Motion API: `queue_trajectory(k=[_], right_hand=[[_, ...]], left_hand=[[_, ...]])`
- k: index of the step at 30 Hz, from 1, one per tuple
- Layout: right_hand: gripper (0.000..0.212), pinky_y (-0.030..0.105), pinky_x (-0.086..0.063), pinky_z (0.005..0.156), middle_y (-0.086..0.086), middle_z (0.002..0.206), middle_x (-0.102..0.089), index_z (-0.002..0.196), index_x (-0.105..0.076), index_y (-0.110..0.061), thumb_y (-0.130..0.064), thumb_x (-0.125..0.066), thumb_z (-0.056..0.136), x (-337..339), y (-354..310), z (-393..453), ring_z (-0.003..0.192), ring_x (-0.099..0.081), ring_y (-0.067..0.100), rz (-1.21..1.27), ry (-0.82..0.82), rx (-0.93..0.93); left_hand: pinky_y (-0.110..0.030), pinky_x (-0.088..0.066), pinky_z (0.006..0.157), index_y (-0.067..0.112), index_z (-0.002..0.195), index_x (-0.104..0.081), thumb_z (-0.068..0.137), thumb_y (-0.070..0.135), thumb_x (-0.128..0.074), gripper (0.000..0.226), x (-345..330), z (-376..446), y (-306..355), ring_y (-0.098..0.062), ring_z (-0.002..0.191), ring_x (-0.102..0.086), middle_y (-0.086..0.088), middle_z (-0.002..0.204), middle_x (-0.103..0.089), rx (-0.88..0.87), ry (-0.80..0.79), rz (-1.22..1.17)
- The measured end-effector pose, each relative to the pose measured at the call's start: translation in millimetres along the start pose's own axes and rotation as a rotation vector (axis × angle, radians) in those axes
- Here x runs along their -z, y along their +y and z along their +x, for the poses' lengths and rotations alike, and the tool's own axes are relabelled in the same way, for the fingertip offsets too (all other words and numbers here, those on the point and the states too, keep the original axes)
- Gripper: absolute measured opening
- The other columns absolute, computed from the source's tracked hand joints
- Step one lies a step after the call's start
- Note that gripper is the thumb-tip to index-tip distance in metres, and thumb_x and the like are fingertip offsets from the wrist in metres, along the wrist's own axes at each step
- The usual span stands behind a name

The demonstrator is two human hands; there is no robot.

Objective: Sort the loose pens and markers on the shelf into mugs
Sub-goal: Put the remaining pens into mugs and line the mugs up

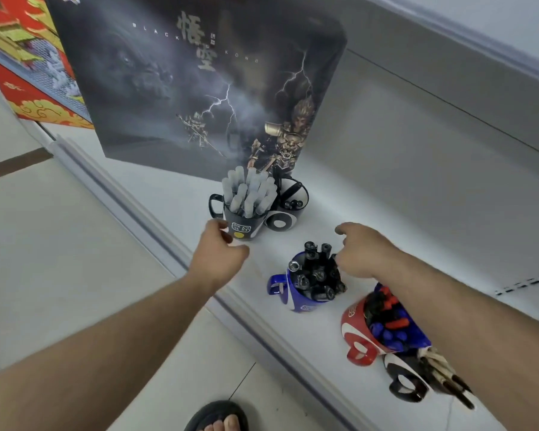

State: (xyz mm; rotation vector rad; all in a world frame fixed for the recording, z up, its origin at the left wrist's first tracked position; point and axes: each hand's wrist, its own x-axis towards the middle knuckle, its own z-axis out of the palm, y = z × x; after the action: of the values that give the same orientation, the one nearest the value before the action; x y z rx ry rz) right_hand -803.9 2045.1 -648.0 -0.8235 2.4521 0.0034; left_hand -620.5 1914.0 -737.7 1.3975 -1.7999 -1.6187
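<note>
Our left hand [220, 248] reaches over the shelf's front edge with relaxed fingers, its fingertips touching the side of the black mug [241, 223]; it holds nothing. Our right hand [360, 251] hovers just beside the blue mug [304, 298], index finger stretched forward and the others loosely bent, gripping nothing as far as we can see. The black mug stands upright on the white shelf [371, 188], packed with frosted white-capped pens [249, 192]. Touching it behind is a second black-and-white mug [288, 209] with only a few dark pens inside. The blue mug is crammed with black markers [318, 273]. Nearer us, partly hidden under our right forearm, a red mug [357, 335] holds blue and red markers [389, 326], and beside it another black-and-white mug [405, 379] carries dark and pale pens. A large dark game box [199, 82] leans at the back of the shelf, a red box [22, 73] behind it. A sandalled foot [220, 419] shows on the tiled floor below.
</note>
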Motion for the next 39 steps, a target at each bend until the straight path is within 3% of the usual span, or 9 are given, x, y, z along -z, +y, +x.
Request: queue_trajectory(k=[3,6,8,11,16,21,27,34,39], right_hand=[[0.059,0.027,-0.049,0.086,0.002,0.135,-0.057,0.138,-0.052,-0.026,-0.007,-0.048,0.083,11.9,-11.8,30.6,0.117,-0.056,0.023,0.055,0.131,0.091],[0.059,0.023,-0.044,0.076,0.001,0.144,-0.05,0.141,-0.049,-0.032,-0.007,-0.044,0.088,7.8,-23.8,63.1,0.117,-0.056,0.024,0.079,0.077,0.163],[0.063,0.021,-0.04,0.073,0.004,0.147,-0.047,0.148,-0.039,-0.032,-0.006,-0.042,0.091,0.1,-27.5,80.7,0.12,-0.055,0.025,0.052,0.031,0.17],[0.07,0.019,-0.041,0.071,0.002,0.149,-0.045,0.153,-0.029,-0.032,-0.006,-0.042,0.09,-11.2,-28.5,97.1,0.122,-0.053,0.023,0.006,-0.018,0.165],[0.029,0.026,-0.045,0.074,-0.002,0.107,-0.066,0.106,-0.063,-0.03,-0.015,-0.054,0.083,-10.6,-14.7,109.2,0.101,-0.059,0.023,-0.097,0.168,0.208],[0.031,0.027,-0.047,0.075,-0.002,0.106,-0.069,0.105,-0.068,-0.03,-0.016,-0.058,0.079,-1.8,13.9,114.0,0.102,-0.06,0.024,-0.194,0.26,0.118],[0.067,0.025,-0.034,0.11,-0.005,0.157,-0.034,0.148,-0.044,-0.023,0.001,-0.042,0.086,8.3,34.0,120.4,0.144,-0.034,0.02,0.158,0.133,0.061],[0.059,0.026,-0.048,0.076,-0.001,0.129,-0.057,0.132,-0.058,-0.028,-0.001,-0.047,0.081,15.1,46.6,115.5,0.098,-0.056,0.018,0.328,0.202,0.015],[0.061,0.025,-0.042,0.067,0.003,0.11,-0.06,0.127,-0.058,-0.03,0.003,-0.062,0.076,2.7,53.0,116.0,0.087,-0.053,0.021,0.504,-0.031,-0.007]], left_hand=[[-0.041,-0.045,0.1,0.018,0.142,-0.036,0.078,0.025,-0.066,0.071,19.9,46.0,11.4,-0.024,0.114,-0.052,-0.006,0.137,-0.043,-0.104,0.152,0.094],[-0.039,-0.031,0.112,0.024,0.154,-0.02,0.089,0.017,-0.061,0.077,31.0,76.7,20.1,-0.029,0.138,-0.031,-0.008,0.155,-0.022,-0.128,0.118,0.267],[-0.038,-0.037,0.108,0.026,0.153,-0.025,0.092,0.02,-0.058,0.07,35.5,91.9,18.9,-0.029,0.134,-0.038,-0.007,0.155,-0.028,-0.11,0.026,0.332],[-0.026,-0.049,0.075,0.024,0.124,-0.06,0.095,0.019,-0.051,0.03,36.3,99.4,12.3,-0.02,0.094,-0.062,-0.001,0.119,-0.063,-0.104,-0.107,0.287],[-0.003,-0.038,0.051,0.018,0.1,-0.067,0.095,0.011,-0.052,0.017,31.4,90.1,4.2,-0.003,0.07,-0.06,0.001,0.091,-0.068,-0.112,-0.105,0.24],[-0.004,-0.036,0.045,0.009,0.103,-0.066,0.094,0.004,-0.055,0.015,17.1,78.0,-6.7,0.006,0.047,-0.056,-0.001,0.08,-0.066,-0.086,-0.135,0.095],[-0.011,-0.043,0.055,0.01,0.102,-0.067,0.092,0.005,-0.058,0.014,0.4,65.2,-14.5,-0.02,0.082,-0.071,-0.007,0.091,-0.075,-0.07,-0.185,0.058],[-0.016,-0.047,0.061,0.01,0.092,-0.068,0.09,0.005,-0.063,0.007,-5.2,60.4,-19.9,-0.019,0.077,-0.071,-0.003,0.079,-0.075,-0.048,-0.136,-0.034],[-0.02,-0.048,0.06,0.013,0.084,-0.063,0.088,0.004,-0.065,0.01,-20.3,51.0,-26.0,-0.019,0.079,-0.072,-0.002,0.082,-0.074,0.003,0.035,-0.127]])
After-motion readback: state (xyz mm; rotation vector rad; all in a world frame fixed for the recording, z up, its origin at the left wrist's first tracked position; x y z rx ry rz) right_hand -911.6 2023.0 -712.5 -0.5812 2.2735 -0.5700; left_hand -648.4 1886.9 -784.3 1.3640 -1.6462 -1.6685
